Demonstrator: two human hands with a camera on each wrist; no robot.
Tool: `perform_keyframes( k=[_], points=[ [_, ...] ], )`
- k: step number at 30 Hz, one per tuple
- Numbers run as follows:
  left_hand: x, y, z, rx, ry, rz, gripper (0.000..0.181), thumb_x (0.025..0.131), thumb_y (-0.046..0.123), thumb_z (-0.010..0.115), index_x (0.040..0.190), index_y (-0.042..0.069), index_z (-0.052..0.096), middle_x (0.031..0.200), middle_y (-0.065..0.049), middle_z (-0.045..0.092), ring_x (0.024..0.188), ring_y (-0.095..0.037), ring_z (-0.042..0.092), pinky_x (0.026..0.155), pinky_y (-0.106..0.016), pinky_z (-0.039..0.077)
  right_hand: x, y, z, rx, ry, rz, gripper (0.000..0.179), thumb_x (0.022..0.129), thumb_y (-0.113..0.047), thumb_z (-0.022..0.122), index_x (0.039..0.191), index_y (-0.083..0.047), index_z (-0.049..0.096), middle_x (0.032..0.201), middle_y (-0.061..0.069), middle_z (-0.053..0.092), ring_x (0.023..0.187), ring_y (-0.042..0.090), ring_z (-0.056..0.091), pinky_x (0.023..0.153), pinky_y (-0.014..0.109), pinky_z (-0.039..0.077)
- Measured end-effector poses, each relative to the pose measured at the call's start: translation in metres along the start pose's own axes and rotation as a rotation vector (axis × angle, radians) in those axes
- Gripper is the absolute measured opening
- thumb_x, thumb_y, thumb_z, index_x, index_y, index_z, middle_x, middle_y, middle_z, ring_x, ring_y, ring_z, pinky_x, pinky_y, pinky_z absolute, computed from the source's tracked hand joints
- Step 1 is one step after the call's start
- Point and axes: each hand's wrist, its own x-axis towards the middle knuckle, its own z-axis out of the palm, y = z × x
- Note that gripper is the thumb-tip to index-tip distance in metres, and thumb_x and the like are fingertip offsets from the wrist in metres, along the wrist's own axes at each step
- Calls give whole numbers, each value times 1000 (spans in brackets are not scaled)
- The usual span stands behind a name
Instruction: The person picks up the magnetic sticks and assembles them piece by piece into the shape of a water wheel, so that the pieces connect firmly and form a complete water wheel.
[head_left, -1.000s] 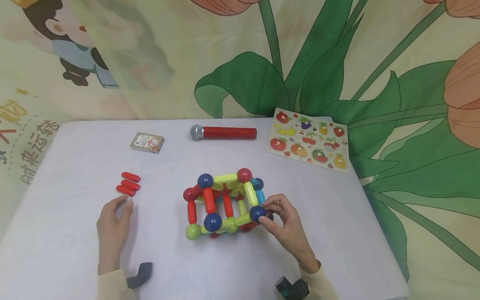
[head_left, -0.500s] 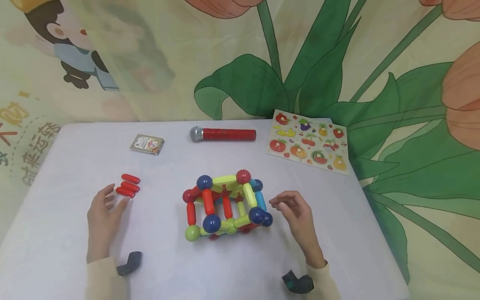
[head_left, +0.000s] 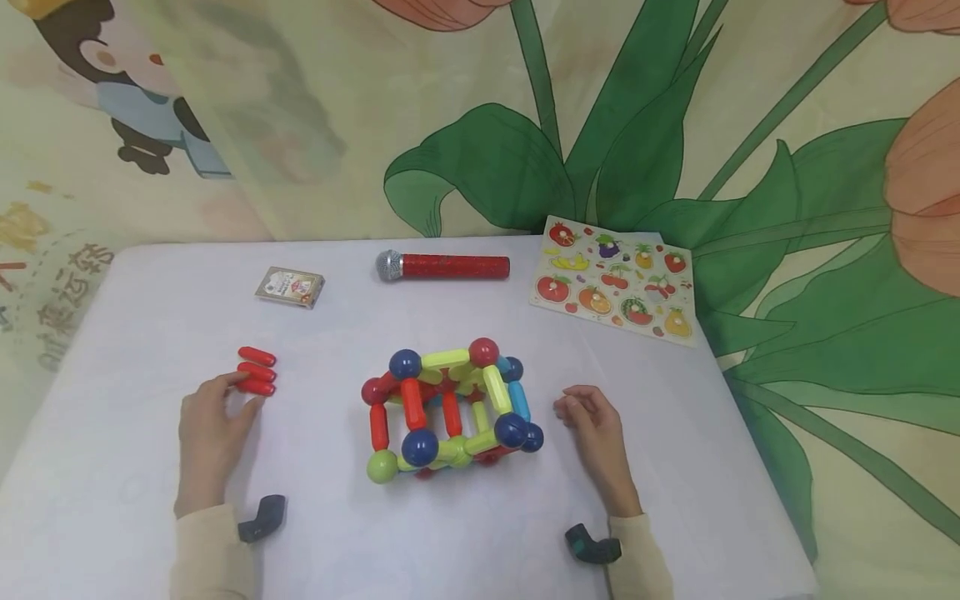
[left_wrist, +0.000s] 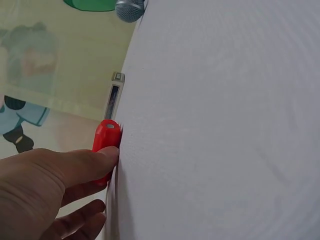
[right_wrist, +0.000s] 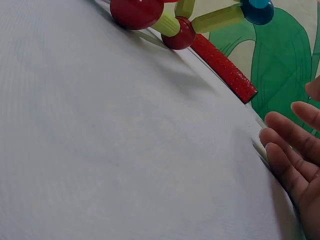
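Three red magnetic rods lie side by side at the left of the table. My left hand (head_left: 210, 437) pinches the nearest red rod (head_left: 257, 388) between thumb and fingers; in the left wrist view the thumb lies across a red rod (left_wrist: 106, 132) with a metal dot on its end. At the centre stands a magnetic ball-and-rod frame (head_left: 414, 404) of blue, red and green balls joined by red, yellow-green and blue rods. My right hand (head_left: 596, 437) is just right of the frame, apart from it, with loosely bent fingers and nothing held.
Along the back of the table lie a small box (head_left: 290, 287), a red microphone (head_left: 453, 267) and a fruit picture board (head_left: 615, 279). A printed cloth (head_left: 300, 108) hangs behind the table edge. Each wrist wears a dark camera mount.
My right hand has let go of the frame's blue ball and drawn away to the right. My left hand backed off from the rods, spread, then closed on the nearest one.
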Motion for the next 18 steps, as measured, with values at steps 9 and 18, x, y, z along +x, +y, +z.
perform_keyframes(
  k=[9,18],
  points=[
    [-5,0,3,46,42,10,39,89,7,66,125,-3,54,125,-29,49,112,-45,40,91,-57,39,2,1,1,0,6,-18,17,99,-17,53,107,-3,60,95,12,70,82,12,67,73,22,55],
    [-19,-5,9,-34,106,29,34,88,10,68,119,-2,61,112,-25,61,104,-40,49,86,-52,40,1,1,1,-7,8,-17,18,99,-17,53,107,-2,60,94,14,69,83,18,67,74,22,55]
  ],
)
